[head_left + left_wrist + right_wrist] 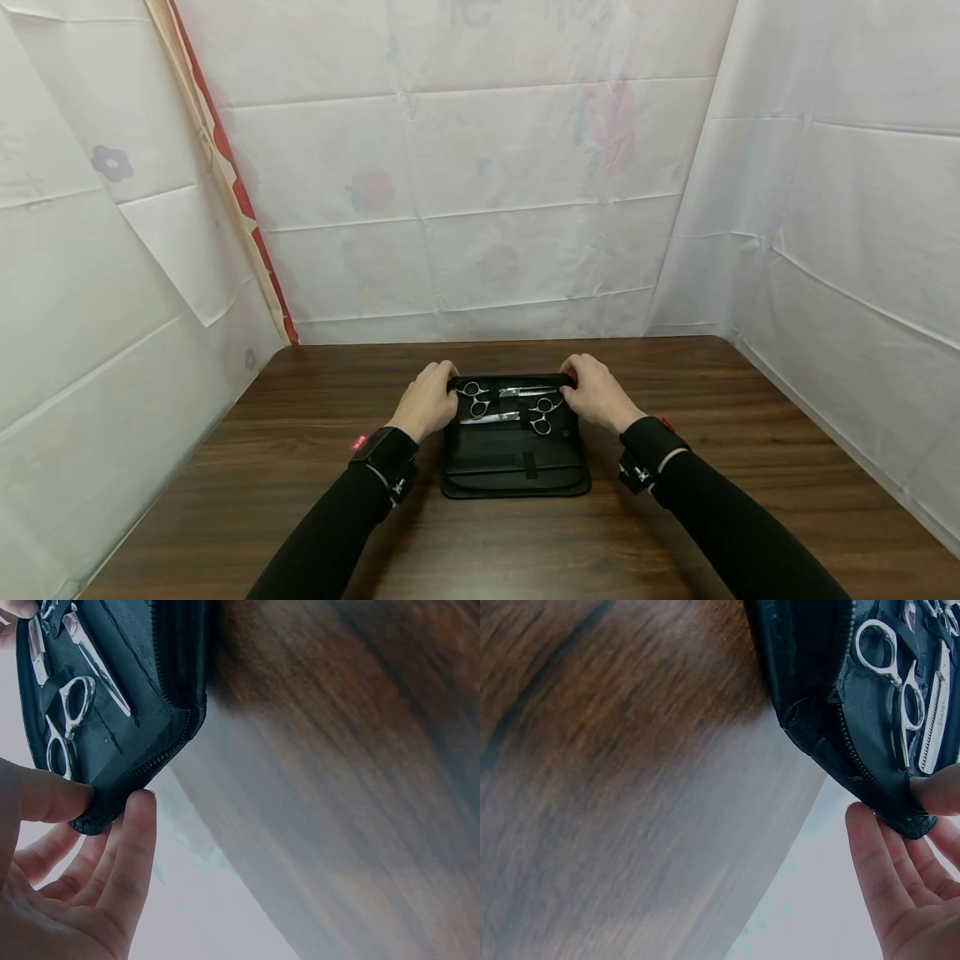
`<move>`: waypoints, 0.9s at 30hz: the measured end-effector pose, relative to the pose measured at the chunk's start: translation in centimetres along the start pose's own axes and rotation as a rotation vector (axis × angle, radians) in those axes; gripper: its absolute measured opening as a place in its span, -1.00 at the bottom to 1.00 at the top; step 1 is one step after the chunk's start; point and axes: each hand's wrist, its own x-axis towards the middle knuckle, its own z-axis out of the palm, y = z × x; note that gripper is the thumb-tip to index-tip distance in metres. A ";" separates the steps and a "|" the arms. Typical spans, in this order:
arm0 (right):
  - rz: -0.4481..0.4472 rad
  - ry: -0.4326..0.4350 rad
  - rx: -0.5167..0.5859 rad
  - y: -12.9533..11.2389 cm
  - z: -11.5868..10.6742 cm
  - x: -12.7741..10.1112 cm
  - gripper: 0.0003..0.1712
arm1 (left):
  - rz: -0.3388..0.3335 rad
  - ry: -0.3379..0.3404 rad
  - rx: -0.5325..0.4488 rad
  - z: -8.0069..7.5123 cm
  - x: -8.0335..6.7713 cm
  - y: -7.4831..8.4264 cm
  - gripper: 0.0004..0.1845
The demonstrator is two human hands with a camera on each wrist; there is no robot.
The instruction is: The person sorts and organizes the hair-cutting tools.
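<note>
A black zippered case (487, 457) lies unfolded on the wooden table, its far flap raised. Two pairs of silver scissors sit in loops on that flap. The upper pair (474, 398) has its handles at the left, the lower pair (542, 425) at the right. In the right wrist view a toothed blade (934, 712) shows. My left hand (429, 402) pinches the far left corner, thumb inside and fingers behind. At the far right corner my right hand (596, 393) pinches the flap likewise. The flap's back is hidden.
Brown wooden table (315, 500) surrounds the case. White patterned sheeting (465, 208) stands behind the table and along both sides. A red and cream strip (232, 175) runs down the left back corner. Black bands with small cameras sit on both wrists.
</note>
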 end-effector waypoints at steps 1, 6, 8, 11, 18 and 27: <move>-0.003 0.001 -0.001 0.0 0.0 0.0 -0.73 | -0.003 0.003 -0.002 0.0 0.0 0.0 -0.72; -0.007 -0.002 0.000 0.1 0.0 -0.1 -0.73 | -0.014 0.004 -0.012 0.1 -0.1 -0.1 -0.72; -0.010 0.000 -0.001 0.2 0.0 -0.1 -0.73 | -0.013 0.003 -0.015 0.2 -0.1 -0.2 -0.72; -0.013 0.004 -0.002 0.1 0.1 -0.3 -0.73 | -0.004 0.002 -0.018 0.1 -0.2 -0.2 -0.72; -0.025 0.012 -0.011 -0.1 0.0 -0.7 -0.76 | 0.033 0.014 -0.012 0.0 -0.4 -0.2 -0.74; -0.076 0.029 -0.033 -0.7 -0.2 -1.2 -0.78 | 0.054 0.007 -0.020 -0.1 -0.6 -0.5 -0.74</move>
